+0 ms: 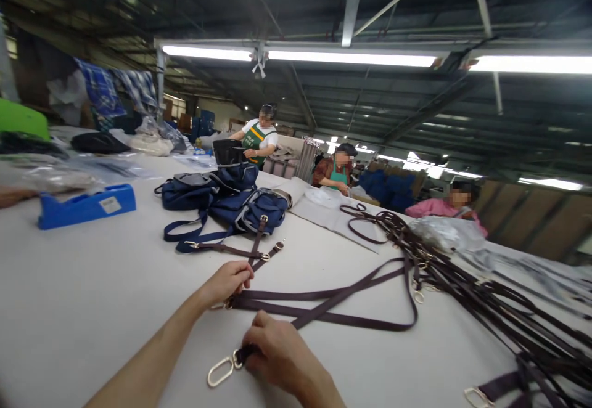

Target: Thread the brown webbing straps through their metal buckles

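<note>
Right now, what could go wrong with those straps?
The long dark brown strap crosses itself beside the tangled brown pile, so it might knot up. The left hand is close to the buckled brown strap on the navy fabric bags, so it could snag that. The oval gold metal ring by the right hand might scratch the white table.

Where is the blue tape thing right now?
In the head view, the blue tape dispenser sits on the table at the left, left of the navy bags.

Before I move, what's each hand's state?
Left hand: curled beside the brown strap; grip can't be told.
Right hand: closed on the dark strap end.
</note>
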{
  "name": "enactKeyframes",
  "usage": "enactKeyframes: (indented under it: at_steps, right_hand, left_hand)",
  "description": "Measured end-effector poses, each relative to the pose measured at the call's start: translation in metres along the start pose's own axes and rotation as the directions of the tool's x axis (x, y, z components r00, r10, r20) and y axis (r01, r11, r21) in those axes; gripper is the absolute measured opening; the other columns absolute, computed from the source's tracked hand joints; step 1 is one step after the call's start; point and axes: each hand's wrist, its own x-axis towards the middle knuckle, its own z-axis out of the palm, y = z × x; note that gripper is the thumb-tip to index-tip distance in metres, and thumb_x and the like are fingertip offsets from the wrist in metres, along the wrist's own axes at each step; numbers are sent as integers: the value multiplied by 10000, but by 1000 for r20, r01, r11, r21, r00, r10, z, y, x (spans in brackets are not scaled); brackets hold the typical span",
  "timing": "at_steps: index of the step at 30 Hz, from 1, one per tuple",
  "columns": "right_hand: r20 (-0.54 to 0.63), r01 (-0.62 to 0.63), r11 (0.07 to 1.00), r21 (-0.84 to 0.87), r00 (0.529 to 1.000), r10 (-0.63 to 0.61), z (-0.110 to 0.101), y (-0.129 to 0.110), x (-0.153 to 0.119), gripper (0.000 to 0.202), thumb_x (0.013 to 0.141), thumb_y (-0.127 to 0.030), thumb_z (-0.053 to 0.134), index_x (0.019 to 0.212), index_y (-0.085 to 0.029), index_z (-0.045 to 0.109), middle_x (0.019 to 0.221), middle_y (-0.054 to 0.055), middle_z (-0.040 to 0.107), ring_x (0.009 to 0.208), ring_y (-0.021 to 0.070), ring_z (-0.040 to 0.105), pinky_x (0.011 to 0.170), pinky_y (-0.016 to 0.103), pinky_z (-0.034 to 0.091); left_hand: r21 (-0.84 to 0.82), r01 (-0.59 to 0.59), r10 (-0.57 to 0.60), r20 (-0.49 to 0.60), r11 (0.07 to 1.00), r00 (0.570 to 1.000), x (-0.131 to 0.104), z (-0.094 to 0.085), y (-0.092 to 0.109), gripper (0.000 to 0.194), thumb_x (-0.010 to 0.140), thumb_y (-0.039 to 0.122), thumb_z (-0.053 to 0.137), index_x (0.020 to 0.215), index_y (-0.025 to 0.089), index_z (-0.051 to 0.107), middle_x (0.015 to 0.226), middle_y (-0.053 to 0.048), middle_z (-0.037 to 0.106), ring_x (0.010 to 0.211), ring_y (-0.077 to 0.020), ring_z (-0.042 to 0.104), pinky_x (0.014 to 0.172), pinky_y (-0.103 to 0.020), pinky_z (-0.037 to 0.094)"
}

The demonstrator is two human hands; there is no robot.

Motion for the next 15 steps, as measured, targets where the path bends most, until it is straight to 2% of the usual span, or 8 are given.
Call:
enactKeyframes:
  at_steps: [3, 5, 7, 9, 12, 15]
  right_hand:
    - [-24, 82, 990, 111, 997, -79, -5, -8, 1, 410, 749, -205, 734, 1138, -279, 628, 1109, 25, 628, 873, 192, 630, 734, 283, 471]
    - [-123, 88, 982, 167, 990, -68, -12, 1, -1, 403, 811, -141, 637, 1195, -252, 585, 1096, 42, 624, 924, 185, 612, 795, 287, 472]
    - [-227, 30, 986, 164, 974, 8, -20, 17, -4, 294, 896, -113, 466, 1139, -210, 601, 1010, 58, 633, 914, 189, 601, 806, 311, 462]
    - [-270, -22, 989, 146, 961, 61, -26, 30, -6, 265, 932, -143, 394, 1037, -191, 633, 920, 59, 641, 856, 197, 599, 769, 326, 453]
    - [-206, 1, 985, 172, 978, 35, -26, 28, -8, 208, 875, -146, 523, 1010, -227, 660, 937, 24, 665, 833, 173, 610, 745, 289, 452]
    - [-72, -3, 990, 138, 997, 13, -10, 5, -2, 254, 784, -119, 628, 991, -256, 680, 1001, 6, 673, 876, 170, 639, 751, 258, 464]
  left_hand:
    - [-41, 30, -27, 57, 999, 998, 0, 3, -2, 306, 677, 413, 464, 795, 153, 575, 677, -7, 615, 513, -99, 471, 501, -222, 340]
    - [-58, 41, -37, 64, 997, 997, 1, 3, -5, 296, 677, 400, 478, 804, 153, 580, 684, -2, 616, 516, -93, 470, 506, -220, 344]
    - [-70, 48, -44, 52, 996, 998, 2, 2, -8, 276, 688, 376, 477, 807, 151, 582, 679, 3, 612, 508, -88, 462, 501, -218, 338]
    - [-78, 52, -49, 36, 996, 998, 4, 2, -10, 255, 701, 351, 468, 804, 148, 583, 673, 3, 610, 501, -87, 459, 495, -219, 332]
    - [-88, 56, -54, 29, 995, 998, 5, 2, -13, 237, 711, 327, 465, 798, 144, 587, 679, 3, 614, 512, -87, 470, 503, -218, 336]
    - [-100, 57, -54, 37, 993, 998, 4, 4, -9, 223, 706, 316, 467, 792, 146, 584, 679, 8, 613, 522, -83, 470, 512, -214, 337]
